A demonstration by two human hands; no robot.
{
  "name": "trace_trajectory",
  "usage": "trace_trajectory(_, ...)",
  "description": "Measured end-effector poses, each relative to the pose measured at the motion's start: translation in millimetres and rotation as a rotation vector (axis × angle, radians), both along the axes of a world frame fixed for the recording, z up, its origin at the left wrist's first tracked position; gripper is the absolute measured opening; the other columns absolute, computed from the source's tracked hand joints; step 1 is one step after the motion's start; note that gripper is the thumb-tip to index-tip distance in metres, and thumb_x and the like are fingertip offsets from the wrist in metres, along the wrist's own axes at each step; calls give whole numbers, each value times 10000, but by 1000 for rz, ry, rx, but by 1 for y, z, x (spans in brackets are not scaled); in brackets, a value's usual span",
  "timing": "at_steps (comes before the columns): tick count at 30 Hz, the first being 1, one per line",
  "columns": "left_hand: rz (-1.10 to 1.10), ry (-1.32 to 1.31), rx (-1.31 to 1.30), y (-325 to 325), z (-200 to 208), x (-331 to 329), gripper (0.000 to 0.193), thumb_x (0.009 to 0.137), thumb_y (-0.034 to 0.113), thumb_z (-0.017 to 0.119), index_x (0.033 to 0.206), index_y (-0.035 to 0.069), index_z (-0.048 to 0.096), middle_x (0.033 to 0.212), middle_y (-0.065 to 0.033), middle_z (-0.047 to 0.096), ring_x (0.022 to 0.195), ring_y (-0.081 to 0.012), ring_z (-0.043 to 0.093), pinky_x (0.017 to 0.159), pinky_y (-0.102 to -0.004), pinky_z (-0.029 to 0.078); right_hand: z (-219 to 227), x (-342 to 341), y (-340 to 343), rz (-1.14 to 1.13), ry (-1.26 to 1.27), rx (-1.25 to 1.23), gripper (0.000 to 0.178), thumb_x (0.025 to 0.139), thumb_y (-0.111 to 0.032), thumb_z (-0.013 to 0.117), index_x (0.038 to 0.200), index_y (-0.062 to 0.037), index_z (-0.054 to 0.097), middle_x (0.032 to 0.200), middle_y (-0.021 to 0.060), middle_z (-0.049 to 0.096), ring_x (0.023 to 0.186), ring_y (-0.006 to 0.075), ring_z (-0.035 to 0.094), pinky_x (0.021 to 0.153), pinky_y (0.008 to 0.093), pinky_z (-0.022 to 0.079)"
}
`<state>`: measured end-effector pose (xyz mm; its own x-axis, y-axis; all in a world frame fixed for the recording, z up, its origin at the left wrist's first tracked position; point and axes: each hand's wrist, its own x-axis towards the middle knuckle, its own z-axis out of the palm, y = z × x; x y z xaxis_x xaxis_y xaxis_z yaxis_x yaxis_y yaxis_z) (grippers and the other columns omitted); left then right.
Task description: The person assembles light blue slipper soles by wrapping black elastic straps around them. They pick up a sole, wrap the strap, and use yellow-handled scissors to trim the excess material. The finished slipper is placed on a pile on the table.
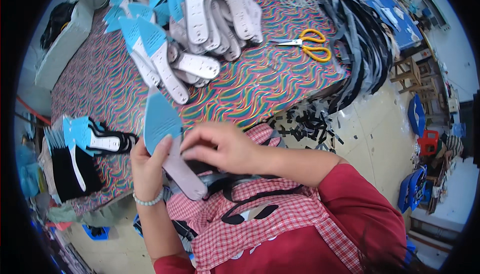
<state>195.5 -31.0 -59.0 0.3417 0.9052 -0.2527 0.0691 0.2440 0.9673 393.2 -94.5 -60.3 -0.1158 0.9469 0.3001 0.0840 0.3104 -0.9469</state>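
Observation:
My left hand (150, 164) grips a shoe insole board (164, 119), its thumb lying on top. The board has a light blue pointed front and a pale grey heel end. It tilts over my lap, heel toward me. My right hand (222, 146) is closed at the board's right edge, fingertips curled together. Whatever they pinch, if anything, is too small to make out. Dark strips (220, 180) lie across my lap just under the heel. Past my hands, a pile of similar insole boards (200, 29) covers the far part of the table.
Yellow-handled scissors (312, 46) lie on the patterned tablecloth (270, 89). Black and grey strips (362, 39) hang over the table's right edge. Black scraps (307, 124) litter the floor below. At left rest black-edged insole boards (107, 140) and a black piece (75, 174).

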Motion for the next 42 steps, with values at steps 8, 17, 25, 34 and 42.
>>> trace_trajectory(8,209,-400,-120,-36,11,17,180,878,94,617,1026,-9,615,909,-107,675,704,-162,652,592,-282,540,-1,4,10,106,660,-414,126,886,-103,652,974,-26,604,881,2,645,820,64,607,736,210,498)
trace_trajectory(17,261,-249,15,-40,5,30,175,876,56,613,1034,-19,613,920,-109,673,698,-169,659,581,-311,568,-7,4,9,42,684,-446,200,864,-80,680,983,-24,530,885,11,612,813,50,601,713,183,495)
trace_trajectory(25,359,-272,68,-46,12,40,141,864,39,628,999,1,642,930,-85,677,775,-136,647,684,-269,522,3,1,-10,-9,668,-330,278,839,-51,699,1002,-30,475,878,17,580,802,53,600,699,181,497)
trace_trajectory(34,210,-112,296,-62,16,32,166,843,17,651,1000,-34,660,1000,-85,667,891,-135,625,797,-267,489,-10,-5,-17,-203,340,-142,103,834,-82,694,858,-10,625,915,67,620,833,90,604,689,238,498)
trace_trajectory(42,-158,-210,550,-20,24,34,475,928,312,449,1219,-49,555,1216,-220,561,1218,-338,471,1046,-435,320,20,13,6,366,117,-359,300,993,-298,448,1013,-25,571,821,87,573,728,151,552,661,297,450)
